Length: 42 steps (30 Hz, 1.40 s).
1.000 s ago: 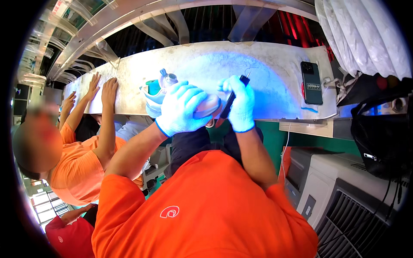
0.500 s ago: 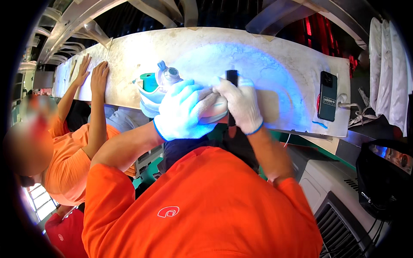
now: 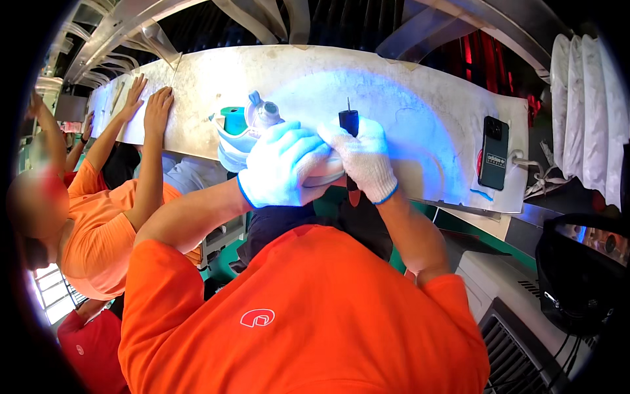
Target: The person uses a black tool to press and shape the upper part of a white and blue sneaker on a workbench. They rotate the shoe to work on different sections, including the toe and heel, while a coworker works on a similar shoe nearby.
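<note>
The gloved left hand (image 3: 281, 167) is wrapped over a pale shoe (image 3: 236, 148) at the near edge of the worktop (image 3: 216, 72). Just beside it, the gloved right hand (image 3: 365, 154) grips a dark tool (image 3: 349, 121), thin tip pointing away from the person; a second ago the tool slanted and that hand stood farther off. Whether it touches the shoe is hard to tell. Farther right lies a dark phone (image 3: 493, 154).

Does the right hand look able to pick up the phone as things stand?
Probably not: the right hand has its grip on a slim dark tool beside the pale shoe, while the phone lies farther right on the bench.
</note>
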Each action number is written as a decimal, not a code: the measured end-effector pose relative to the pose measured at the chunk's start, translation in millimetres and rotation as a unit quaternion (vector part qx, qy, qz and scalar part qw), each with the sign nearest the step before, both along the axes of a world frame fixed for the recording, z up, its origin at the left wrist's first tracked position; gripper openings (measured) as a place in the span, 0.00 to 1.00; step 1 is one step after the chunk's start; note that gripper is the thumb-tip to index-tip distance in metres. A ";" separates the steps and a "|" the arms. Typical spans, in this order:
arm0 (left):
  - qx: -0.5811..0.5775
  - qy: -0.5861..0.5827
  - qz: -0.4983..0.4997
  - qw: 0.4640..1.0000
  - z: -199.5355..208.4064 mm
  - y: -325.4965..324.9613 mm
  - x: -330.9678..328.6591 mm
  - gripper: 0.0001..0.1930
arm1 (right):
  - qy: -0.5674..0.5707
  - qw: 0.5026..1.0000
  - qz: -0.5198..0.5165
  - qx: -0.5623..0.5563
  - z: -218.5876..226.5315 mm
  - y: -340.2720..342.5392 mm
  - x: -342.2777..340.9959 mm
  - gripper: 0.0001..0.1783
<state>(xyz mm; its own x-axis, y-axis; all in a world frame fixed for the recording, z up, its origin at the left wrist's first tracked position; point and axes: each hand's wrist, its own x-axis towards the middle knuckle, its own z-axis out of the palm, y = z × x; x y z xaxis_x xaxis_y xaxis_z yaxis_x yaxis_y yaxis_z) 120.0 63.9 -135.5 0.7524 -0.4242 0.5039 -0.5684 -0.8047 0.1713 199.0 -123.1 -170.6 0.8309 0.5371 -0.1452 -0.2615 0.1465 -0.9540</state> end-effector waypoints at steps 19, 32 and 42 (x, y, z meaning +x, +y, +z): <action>-0.019 0.066 -0.012 0.998 -1.9 10.1 -0.2 0.30 | -0.052 0.978 -0.180 -0.088 16.5 30.3 -31.1 0.12; 0.014 0.091 -0.019 0.996 4.0 10.8 -2.4 0.34 | 0.107 0.971 -0.201 0.069 10.9 8.5 -27.3 0.10; -0.324 -0.106 0.011 0.940 59.9 -41.7 -75.0 0.21 | -0.089 0.956 -0.129 0.248 101.2 -12.8 -107.1 0.20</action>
<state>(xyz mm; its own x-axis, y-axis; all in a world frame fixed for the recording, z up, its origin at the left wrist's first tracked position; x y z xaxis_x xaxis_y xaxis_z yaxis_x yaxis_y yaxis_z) 45.0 22.1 -75.6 0.6102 0.0371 0.7914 -0.6300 -0.5829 0.5131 91.9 -136.0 -69.4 0.9326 0.2776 0.2304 0.0040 0.6308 -0.7760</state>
